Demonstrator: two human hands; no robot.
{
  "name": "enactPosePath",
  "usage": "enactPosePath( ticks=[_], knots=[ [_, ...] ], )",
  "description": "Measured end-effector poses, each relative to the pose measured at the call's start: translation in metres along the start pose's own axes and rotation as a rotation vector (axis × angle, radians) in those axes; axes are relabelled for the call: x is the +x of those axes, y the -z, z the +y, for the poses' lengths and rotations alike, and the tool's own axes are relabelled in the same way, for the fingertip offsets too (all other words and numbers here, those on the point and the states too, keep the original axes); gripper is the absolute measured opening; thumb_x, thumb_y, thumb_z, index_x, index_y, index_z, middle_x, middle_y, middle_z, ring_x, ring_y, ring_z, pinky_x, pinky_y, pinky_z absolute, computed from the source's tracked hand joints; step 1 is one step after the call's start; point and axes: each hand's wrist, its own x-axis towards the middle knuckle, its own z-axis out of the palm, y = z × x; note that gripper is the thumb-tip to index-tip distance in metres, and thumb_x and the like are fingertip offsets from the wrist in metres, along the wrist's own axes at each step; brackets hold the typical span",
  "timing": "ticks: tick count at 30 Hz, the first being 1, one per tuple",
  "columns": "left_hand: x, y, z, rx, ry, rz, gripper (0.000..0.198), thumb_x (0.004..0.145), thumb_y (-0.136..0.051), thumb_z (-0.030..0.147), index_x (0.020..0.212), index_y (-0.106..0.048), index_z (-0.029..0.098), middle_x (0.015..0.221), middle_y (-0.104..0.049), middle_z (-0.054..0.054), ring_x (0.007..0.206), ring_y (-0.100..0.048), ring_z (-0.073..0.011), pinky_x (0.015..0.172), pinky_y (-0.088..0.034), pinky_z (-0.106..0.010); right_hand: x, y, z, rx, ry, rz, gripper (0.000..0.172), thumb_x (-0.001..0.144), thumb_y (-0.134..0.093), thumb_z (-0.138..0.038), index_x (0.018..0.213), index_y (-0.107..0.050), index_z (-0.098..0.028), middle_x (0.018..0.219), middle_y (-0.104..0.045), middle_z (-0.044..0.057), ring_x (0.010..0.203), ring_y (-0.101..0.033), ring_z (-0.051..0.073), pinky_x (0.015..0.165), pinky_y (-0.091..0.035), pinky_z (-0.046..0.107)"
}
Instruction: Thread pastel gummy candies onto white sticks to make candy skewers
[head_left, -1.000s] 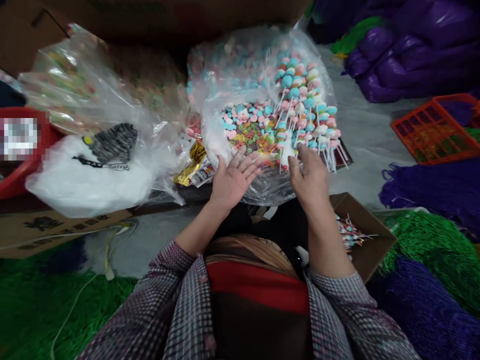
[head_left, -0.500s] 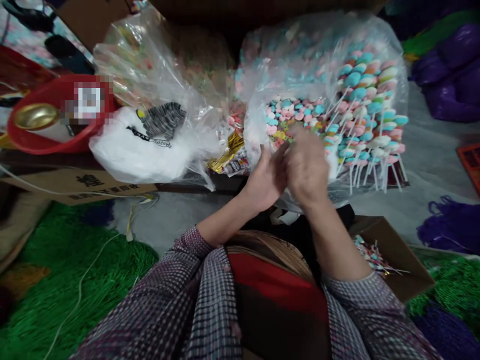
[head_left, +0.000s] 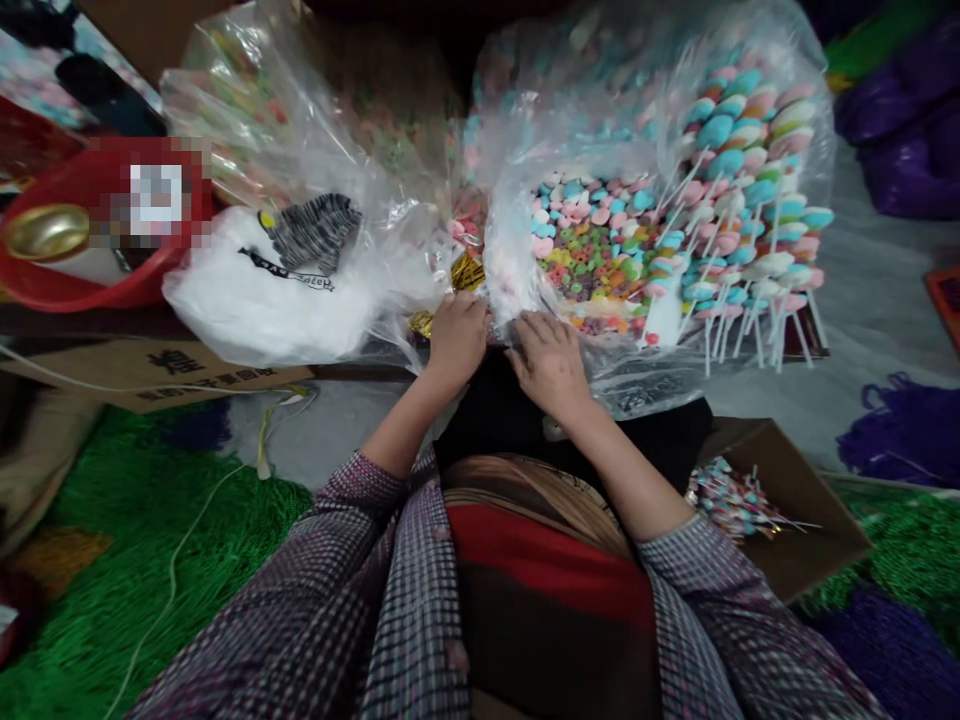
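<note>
My left hand (head_left: 459,335) reaches over the gold foil wrappers (head_left: 466,271) at the table's front edge. Its fingers are bent and close together, and their tips are hidden, so what they hold, if anything, does not show. Beside it, my right hand (head_left: 553,362) rests on the front of a clear plastic bag (head_left: 514,250), its fingers laid out and the thumb apart. Just beyond lie small ring-shaped gummies (head_left: 592,262) in mixed colours, with pink, blue and white candies (head_left: 592,200) behind them. Skewered candy sticks (head_left: 739,215) are piled to the right.
A white plastic bag (head_left: 277,310) with a grey knitted glove (head_left: 315,232) on it lies left. Further left stands a red basin (head_left: 187,210) holding a gold-coloured bowl (head_left: 49,232). An open cardboard box (head_left: 817,520) with finished-looking sticks sits by my right side. Green strands (head_left: 217,560) cover the floor.
My hands were together over the gummies; they have parted and come down toward the table's front edge, the left one to the foil wrappers. The gummies are now uncovered.
</note>
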Motion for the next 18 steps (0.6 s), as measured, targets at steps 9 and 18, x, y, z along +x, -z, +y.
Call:
enactPosePath(
  ticks=[9,18],
  knots=[
    [0.013,0.001,0.007,0.126,0.096,-0.1,0.019,0.1,-0.053,0.031,0.102,-0.068,0.02,0.115,-0.067,-0.016,0.111,-0.06,-0.0323,0.093,-0.051,-0.045,0.007,-0.001,0.021,-0.023,-0.042,-0.044,0.039,0.101,-0.048,-0.035,0.13,-0.069,-0.018,0.147,-0.063,0.015,0.137,-0.053,0.035,0.109,-0.042,0.053],
    [0.027,-0.019,-0.004,-0.087,0.113,0.069,0.02,0.095,-0.05,0.012,0.088,-0.065,0.022,0.105,-0.067,-0.014,0.106,-0.061,-0.0319,0.088,-0.054,-0.045,0.016,-0.007,0.026,0.023,-0.129,0.048,0.039,0.099,-0.046,-0.028,0.126,-0.071,-0.014,0.145,-0.064,0.017,0.135,-0.055,0.037,0.109,-0.042,0.056]
  ],
)
